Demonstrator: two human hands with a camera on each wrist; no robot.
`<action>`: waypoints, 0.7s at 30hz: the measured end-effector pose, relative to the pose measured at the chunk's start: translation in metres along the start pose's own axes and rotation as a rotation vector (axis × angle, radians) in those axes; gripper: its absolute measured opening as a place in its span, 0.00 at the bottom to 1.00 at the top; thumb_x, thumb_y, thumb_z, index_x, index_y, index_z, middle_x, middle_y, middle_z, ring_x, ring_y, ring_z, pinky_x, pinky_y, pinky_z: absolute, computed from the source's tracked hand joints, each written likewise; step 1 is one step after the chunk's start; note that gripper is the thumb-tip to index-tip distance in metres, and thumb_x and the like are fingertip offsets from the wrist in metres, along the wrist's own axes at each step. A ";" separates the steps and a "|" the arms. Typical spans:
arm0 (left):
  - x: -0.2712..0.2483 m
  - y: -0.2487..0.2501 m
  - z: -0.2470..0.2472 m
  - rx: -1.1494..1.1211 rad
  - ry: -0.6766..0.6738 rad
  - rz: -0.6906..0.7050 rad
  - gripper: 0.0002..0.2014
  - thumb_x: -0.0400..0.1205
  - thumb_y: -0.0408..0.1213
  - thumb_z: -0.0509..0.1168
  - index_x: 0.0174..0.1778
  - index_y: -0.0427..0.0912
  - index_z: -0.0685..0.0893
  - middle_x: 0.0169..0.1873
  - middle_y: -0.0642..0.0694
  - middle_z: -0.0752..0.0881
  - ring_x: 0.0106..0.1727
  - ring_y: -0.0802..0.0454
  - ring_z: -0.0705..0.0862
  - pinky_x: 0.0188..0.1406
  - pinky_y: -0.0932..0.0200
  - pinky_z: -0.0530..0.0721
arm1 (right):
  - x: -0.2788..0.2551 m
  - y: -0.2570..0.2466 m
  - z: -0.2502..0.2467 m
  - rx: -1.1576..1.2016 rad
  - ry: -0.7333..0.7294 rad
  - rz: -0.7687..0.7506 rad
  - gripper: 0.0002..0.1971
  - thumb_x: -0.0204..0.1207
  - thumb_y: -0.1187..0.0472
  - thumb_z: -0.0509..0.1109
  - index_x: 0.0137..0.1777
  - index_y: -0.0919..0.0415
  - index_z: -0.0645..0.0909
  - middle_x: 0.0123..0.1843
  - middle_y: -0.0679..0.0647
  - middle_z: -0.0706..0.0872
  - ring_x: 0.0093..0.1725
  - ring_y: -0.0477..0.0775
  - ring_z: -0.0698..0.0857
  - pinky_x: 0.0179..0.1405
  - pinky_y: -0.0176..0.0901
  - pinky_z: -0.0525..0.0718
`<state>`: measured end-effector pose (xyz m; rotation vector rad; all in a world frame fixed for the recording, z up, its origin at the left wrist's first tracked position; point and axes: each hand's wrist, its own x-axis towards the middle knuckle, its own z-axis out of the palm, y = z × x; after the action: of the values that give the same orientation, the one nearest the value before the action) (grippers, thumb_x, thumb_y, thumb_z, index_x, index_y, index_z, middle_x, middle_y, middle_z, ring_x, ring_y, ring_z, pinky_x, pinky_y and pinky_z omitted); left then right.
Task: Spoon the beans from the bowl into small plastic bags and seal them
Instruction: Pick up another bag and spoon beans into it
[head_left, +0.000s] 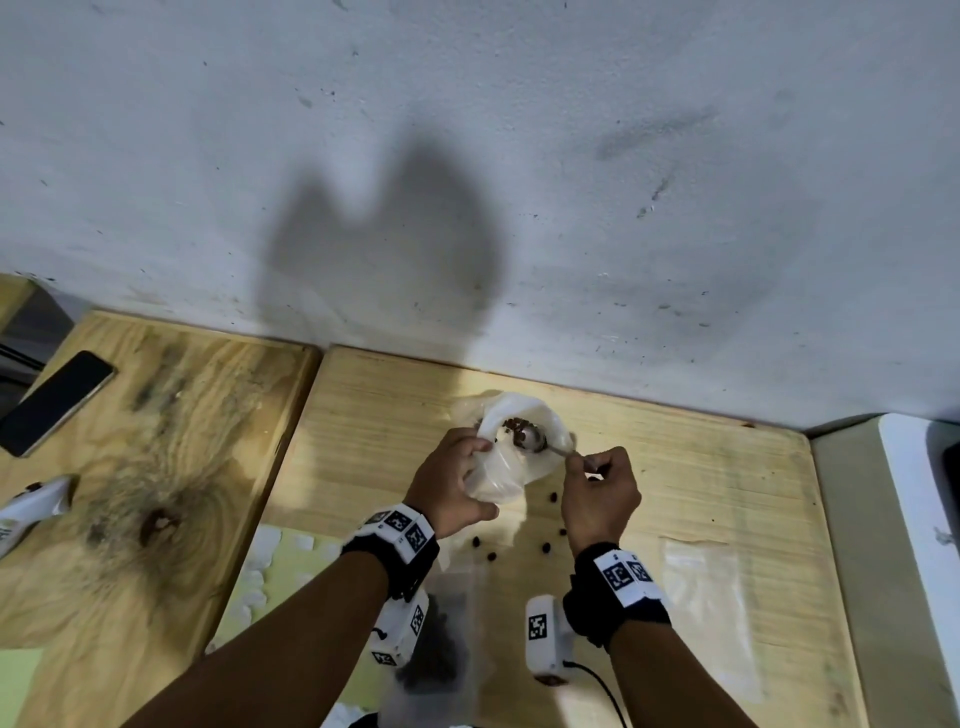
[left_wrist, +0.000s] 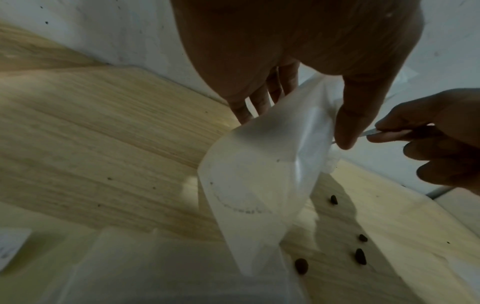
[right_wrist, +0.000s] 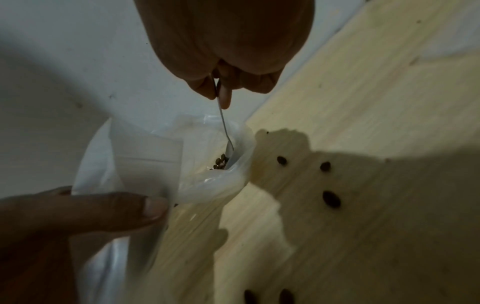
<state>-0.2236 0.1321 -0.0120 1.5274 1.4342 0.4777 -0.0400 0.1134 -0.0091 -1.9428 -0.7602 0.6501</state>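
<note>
My left hand (head_left: 467, 467) grips a small clear plastic bag (head_left: 496, 475) upright above the table, thumb (left_wrist: 355, 115) on its near face. The bag (left_wrist: 259, 174) looks empty. My right hand (head_left: 582, 461) pinches the thin handle of a metal spoon (head_left: 535, 441). The spoon's bowl (right_wrist: 230, 152) dips into a white translucent container (right_wrist: 233, 176) among dark beans (right_wrist: 219, 163), right beside the bag's mouth (right_wrist: 148, 156). Several loose beans (head_left: 553, 497) lie scattered on the wood under my hands.
The light wooden table (head_left: 727, 493) butts against a white wall. A flat bag with beans (head_left: 441, 649) lies near my left forearm, and empty clear bags (head_left: 701, 597) at the right. A black phone (head_left: 52, 402) rests on the darker board at far left.
</note>
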 end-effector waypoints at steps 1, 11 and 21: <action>0.000 0.000 0.001 -0.003 -0.007 0.005 0.41 0.57 0.34 0.85 0.68 0.41 0.79 0.66 0.55 0.73 0.63 0.56 0.79 0.55 0.84 0.71 | -0.001 0.002 0.002 0.023 0.011 0.040 0.12 0.75 0.67 0.74 0.36 0.62 0.73 0.30 0.49 0.80 0.26 0.54 0.76 0.31 0.42 0.74; 0.007 0.003 -0.003 -0.078 -0.067 -0.090 0.43 0.56 0.34 0.86 0.68 0.42 0.77 0.66 0.52 0.75 0.65 0.51 0.80 0.59 0.61 0.81 | 0.005 0.019 0.016 0.182 -0.062 0.505 0.14 0.59 0.58 0.80 0.28 0.50 0.75 0.31 0.57 0.79 0.30 0.57 0.75 0.33 0.51 0.77; 0.016 -0.002 -0.015 -0.152 -0.024 -0.214 0.46 0.57 0.36 0.86 0.72 0.43 0.73 0.67 0.49 0.78 0.65 0.47 0.80 0.61 0.52 0.82 | 0.022 0.018 -0.014 0.293 -0.127 0.511 0.16 0.70 0.65 0.79 0.36 0.54 0.72 0.34 0.58 0.73 0.25 0.51 0.64 0.24 0.42 0.64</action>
<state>-0.2333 0.1517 -0.0111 1.2400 1.4885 0.4260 -0.0111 0.1146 -0.0222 -1.8363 -0.2126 1.1332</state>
